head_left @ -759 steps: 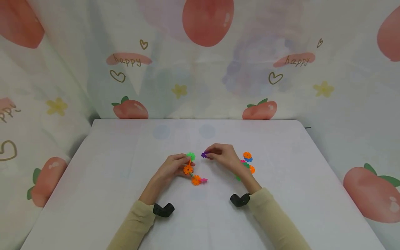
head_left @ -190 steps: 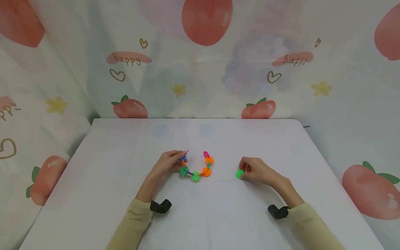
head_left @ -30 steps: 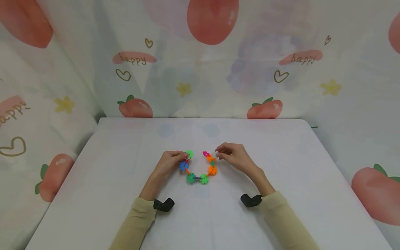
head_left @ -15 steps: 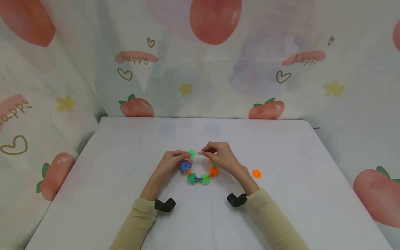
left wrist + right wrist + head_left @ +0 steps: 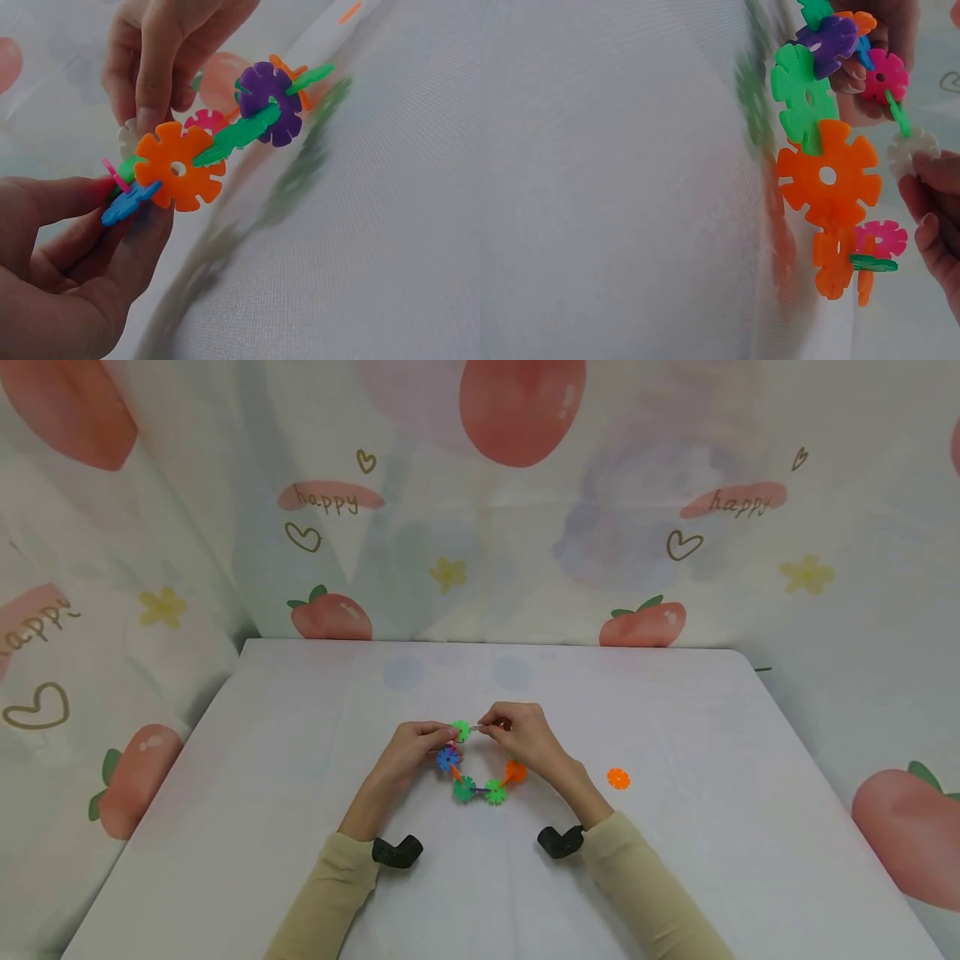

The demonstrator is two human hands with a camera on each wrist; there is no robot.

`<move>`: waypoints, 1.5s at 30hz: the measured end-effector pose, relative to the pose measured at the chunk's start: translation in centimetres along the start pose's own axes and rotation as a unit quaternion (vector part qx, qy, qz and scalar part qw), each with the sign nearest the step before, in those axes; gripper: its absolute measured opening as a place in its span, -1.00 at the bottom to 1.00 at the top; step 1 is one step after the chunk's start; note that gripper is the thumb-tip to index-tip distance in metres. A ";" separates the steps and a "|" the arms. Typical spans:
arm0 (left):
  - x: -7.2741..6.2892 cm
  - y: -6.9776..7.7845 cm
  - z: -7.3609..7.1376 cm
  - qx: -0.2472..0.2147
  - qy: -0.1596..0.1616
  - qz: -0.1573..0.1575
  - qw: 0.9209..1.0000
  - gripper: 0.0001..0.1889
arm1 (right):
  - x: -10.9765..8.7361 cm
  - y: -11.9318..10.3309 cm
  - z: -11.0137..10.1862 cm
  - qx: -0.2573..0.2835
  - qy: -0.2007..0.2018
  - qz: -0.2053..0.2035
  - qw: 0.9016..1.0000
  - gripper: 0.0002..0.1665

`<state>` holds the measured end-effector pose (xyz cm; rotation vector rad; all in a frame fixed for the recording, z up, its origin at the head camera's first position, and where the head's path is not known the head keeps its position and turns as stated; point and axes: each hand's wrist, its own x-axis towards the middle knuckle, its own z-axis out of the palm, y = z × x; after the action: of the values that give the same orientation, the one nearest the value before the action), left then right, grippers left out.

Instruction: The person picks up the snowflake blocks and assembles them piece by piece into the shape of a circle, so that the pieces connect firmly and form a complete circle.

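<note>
A curved chain of slotted snowflake discs hangs between my hands. In the head view my left hand (image 5: pixel 408 756) grips its left end, by the pink and blue discs (image 5: pixel 129 202). A light green disc (image 5: pixel 461 731) tops that end. My right hand (image 5: pixel 525 739) pinches a white disc (image 5: pixel 913 151) between thumb and fingers. The white disc's edge meets the light green disc; how deep it sits in the slot I cannot tell. The chain's other end, with a pink disc (image 5: pixel 883 238), hangs free and is hidden behind my right hand in the head view.
One loose orange disc (image 5: pixel 618 778) lies on the white table (image 5: pixel 675 877), right of my right forearm. A printed cloth backdrop (image 5: pixel 510 552) rises behind the table's far edge. Each wrist carries a black camera (image 5: pixel 397 852).
Over the earlier frames the chain has grown and the pile at right has shrunk to one orange disc. In the last second my right hand brought the white disc left to the light green disc.
</note>
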<state>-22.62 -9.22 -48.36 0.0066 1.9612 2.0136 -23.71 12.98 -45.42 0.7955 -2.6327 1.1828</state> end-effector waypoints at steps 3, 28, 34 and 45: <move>0.0 0.0 0.0 -0.007 -0.008 0.003 1.000 -0.67 | -0.1 0.1 0.1 0.005 -0.003 0.005 1.000 -0.96; -0.3 0.5 0.1 0.011 -0.032 0.005 0.999 -0.66 | -1.0 0.4 -1.2 0.017 -0.028 -0.005 0.999 -0.78; -0.1 0.3 0.2 0.023 -0.026 -0.021 0.999 -0.59 | -2.9 1.5 -3.2 -0.004 -0.028 0.013 1.000 -0.77; -0.2 0.1 0.5 0.030 -0.034 -0.029 0.999 -0.59 | -6.7 3.9 -6.9 -0.055 -0.018 0.041 0.998 -0.77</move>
<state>-22.38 -8.78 -48.18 0.0313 1.9560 1.8915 -20.63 22.95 -45.55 0.7040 -2.7565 1.0412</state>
